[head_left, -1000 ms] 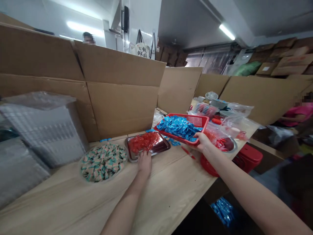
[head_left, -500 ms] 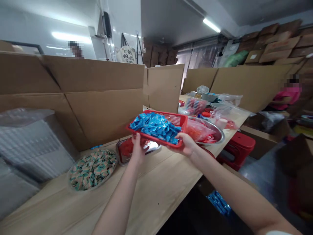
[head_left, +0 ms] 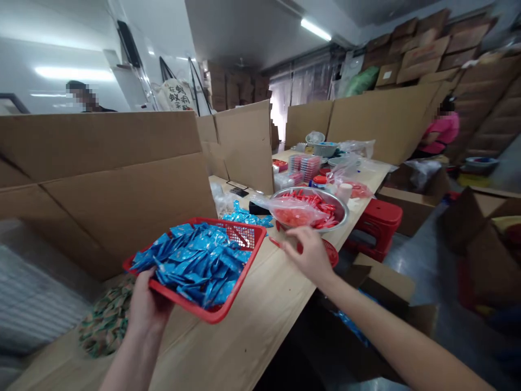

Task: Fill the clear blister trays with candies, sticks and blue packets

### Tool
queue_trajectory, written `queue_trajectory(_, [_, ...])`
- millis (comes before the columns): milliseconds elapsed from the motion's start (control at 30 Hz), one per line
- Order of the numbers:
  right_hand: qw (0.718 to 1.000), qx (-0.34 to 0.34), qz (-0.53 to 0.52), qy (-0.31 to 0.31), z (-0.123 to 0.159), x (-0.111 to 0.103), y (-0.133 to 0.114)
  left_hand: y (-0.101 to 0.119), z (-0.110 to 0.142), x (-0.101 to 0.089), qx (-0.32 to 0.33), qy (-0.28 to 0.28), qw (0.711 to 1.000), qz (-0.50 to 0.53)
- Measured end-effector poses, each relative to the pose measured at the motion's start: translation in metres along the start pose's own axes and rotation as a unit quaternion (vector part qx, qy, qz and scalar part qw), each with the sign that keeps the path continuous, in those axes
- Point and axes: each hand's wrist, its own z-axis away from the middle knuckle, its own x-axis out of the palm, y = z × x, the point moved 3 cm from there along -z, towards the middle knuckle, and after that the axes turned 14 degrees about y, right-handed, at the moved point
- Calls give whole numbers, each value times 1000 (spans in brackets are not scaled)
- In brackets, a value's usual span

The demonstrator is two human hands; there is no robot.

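Treat red basket (head_left: 214,315), gripped over table (head_left: 248,336) by left hand (head_left: 150,301), clear of loosely curled, apparently empty right hand (head_left: 311,258), as probably light, semi-rigid; hold opposite rims to keep likely slick blue packets (head_left: 199,260) level.

Left forearm (head_left: 136,347) is angled up from the bottom edge, left hand (head_left: 152,304) locked in a grip, thumb up, other fingers mostly hidden. Right arm (head_left: 374,320) is stretched way further out, right hand (head_left: 309,255) held kinda loose, fingers half curled.

Ceiling tube (head_left: 316,30) glaring; dark under table (head_left: 244,326); left edge blurred.
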Motion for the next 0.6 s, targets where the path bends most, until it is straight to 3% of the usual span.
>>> queue_trajectory(33, [990,-93,84,68,-21,-9,2,2,2,2,6,3,1000,-13])
queue_trajectory(100, [958,-182,191,108,-65,-11,8,2,7,6,18,0,999,-38])
queue_trajectory(233, [971,-148,185,34,-140,14,28,-13,10,12,-10,28,997,-67])
queue_trajectory(333, [972,-133,190,32,-182,17,38,-27,6,17,-44,44,994,-93])
queue_trajectory(467, [967,-122,213,64,-239,-9,34,-39,-4,35,-68,31,990,-120])
queue_trajectory(600, [943,-106,280,143,-292,-41,18,-47,-18,69,-65,-2,991,-120])
